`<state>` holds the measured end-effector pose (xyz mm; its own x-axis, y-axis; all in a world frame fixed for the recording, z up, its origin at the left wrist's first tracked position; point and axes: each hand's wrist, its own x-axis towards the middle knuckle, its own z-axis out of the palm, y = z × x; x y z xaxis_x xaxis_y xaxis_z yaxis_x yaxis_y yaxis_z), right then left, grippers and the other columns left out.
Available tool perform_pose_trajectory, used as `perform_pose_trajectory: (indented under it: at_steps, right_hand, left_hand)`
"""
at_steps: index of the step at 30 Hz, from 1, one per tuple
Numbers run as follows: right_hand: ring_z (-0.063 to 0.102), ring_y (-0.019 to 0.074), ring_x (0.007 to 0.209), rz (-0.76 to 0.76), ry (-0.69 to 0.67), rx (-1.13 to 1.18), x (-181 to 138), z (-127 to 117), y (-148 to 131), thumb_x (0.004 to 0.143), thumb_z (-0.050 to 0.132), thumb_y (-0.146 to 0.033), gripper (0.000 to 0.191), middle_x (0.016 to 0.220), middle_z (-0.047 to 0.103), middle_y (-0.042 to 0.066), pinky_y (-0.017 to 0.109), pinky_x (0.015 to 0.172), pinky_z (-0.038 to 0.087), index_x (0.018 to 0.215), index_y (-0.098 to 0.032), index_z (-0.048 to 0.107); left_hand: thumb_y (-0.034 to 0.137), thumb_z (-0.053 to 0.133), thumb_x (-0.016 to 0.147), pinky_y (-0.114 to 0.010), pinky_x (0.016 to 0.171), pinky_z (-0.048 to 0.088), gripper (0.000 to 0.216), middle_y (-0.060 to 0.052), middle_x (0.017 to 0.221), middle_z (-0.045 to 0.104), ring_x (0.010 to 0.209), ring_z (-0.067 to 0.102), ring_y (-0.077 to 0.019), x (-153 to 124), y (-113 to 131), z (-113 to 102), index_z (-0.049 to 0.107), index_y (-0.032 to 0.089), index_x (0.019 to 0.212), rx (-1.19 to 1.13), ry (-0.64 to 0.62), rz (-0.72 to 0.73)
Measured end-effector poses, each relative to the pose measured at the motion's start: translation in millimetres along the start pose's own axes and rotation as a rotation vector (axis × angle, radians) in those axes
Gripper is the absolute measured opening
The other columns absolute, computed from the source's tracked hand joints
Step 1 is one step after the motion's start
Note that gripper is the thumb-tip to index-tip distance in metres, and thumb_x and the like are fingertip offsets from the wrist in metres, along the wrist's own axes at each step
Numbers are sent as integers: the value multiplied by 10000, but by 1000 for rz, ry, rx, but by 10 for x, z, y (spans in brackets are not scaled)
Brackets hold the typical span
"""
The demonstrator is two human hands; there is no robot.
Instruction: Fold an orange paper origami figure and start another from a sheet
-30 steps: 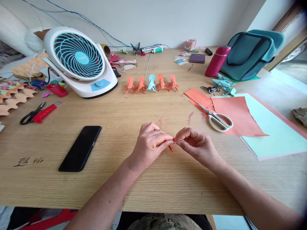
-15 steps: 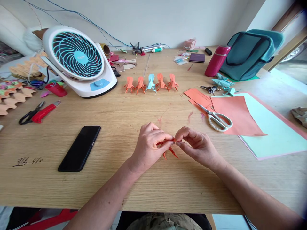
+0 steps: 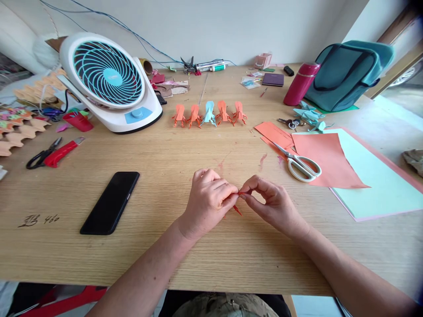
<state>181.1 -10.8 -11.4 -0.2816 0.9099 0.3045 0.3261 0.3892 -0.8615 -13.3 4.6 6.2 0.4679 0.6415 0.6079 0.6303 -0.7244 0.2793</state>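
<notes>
Between my fingertips is a small orange folded-paper figure (image 3: 237, 210), with a thin pointed leg poking out below; most of it is hidden by my left hand. My left hand (image 3: 209, 198) is closed around its body. The thumb and forefinger of my right hand (image 3: 269, 202) pinch a thin orange strip of the same figure, close against the left fingertips. Farther back on the table stands a row of folded-paper figures with several legs: orange ones (image 3: 224, 112) and a light blue one (image 3: 209, 113) in the middle.
A black phone (image 3: 110, 202) lies left of my hands. White-handled scissors (image 3: 302, 168) rest on orange paper (image 3: 330, 158) at right, over pale green sheets (image 3: 380, 193). A fan (image 3: 145, 115), a red cutter (image 3: 62, 153), a pink bottle (image 3: 301, 86) and a teal bag (image 3: 343, 79) stand or lie farther out.
My left fingers have closed in more over the orange paper figure, so fewer of its legs show. The right fingertips still pinch it, with a thin strip now visible between the hands.
</notes>
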Motion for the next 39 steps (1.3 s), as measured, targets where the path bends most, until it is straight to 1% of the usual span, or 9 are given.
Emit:
perform_pose_trajectory:
  at_steps: [3,7,12,16,19,25,31,35,39]
  right_hand:
    - [610,152,767,-28,9,-54,5,4,-21,917,599,-160,66,830,647,13,283,730,499,896,-210,636]
    - [596,148,746,-13,13,-76,7,6,-27,919,582,-146,91,812,635,10,275,714,490,862,-209,614]
    - [588,141,765,33,-20,21,5,-6,-1,956,571,-181,93,831,623,9,270,728,473,878,-203,616]
    - [586,150,800,8,-50,118,21,-16,36,972,578,-226,89,864,611,20,283,752,476,911,-209,640]
    - [587,150,807,34,-61,172,25,-13,54,972,591,-250,81,871,603,19,288,758,478,918,-212,638]
    - [594,156,819,43,-39,137,-2,-2,55,932,632,-205,14,866,616,11,300,774,474,920,-210,628]
    - [608,161,817,79,-11,123,-10,-2,67,922,599,-162,65,858,634,6,303,774,481,894,-218,614]
    - [607,168,803,121,-3,135,-13,4,86,912,608,-175,53,841,635,8,308,760,483,886,-220,617]
    - [609,171,817,134,-1,134,-14,9,81,911,604,-176,50,850,635,14,309,763,485,888,-217,617]
  left_hand:
    - [155,640,889,-388,788,368,170,26,639,695,732,513,-190,-2,0,4,637,220,732,15,-3,10]
    - [190,637,908,-393,798,364,185,22,653,702,732,513,-187,-7,-4,6,636,215,725,4,-25,6]
    - [238,698,889,-379,811,377,124,29,654,693,727,506,-176,-4,-12,2,669,215,770,-106,-62,-61]
    - [214,731,858,-367,816,384,132,38,636,667,736,506,-171,-1,-14,-1,665,215,743,-179,-93,-127]
    - [200,752,836,-363,815,383,142,45,635,661,736,506,-167,-2,-9,0,657,212,730,-209,-84,-170]
    - [169,721,861,-360,832,387,149,45,653,684,743,515,-164,-17,-5,11,661,206,730,-225,-55,-148]
    - [187,728,867,-345,862,401,48,49,728,720,774,534,-164,-16,-4,4,705,229,861,-247,-96,-176]
    - [172,692,892,-332,851,408,80,41,715,697,765,545,-157,-6,-10,1,695,220,828,-250,-107,-155]
    - [177,710,878,-323,818,410,94,37,688,682,739,549,-155,-9,-14,13,687,213,795,-229,-89,-149]
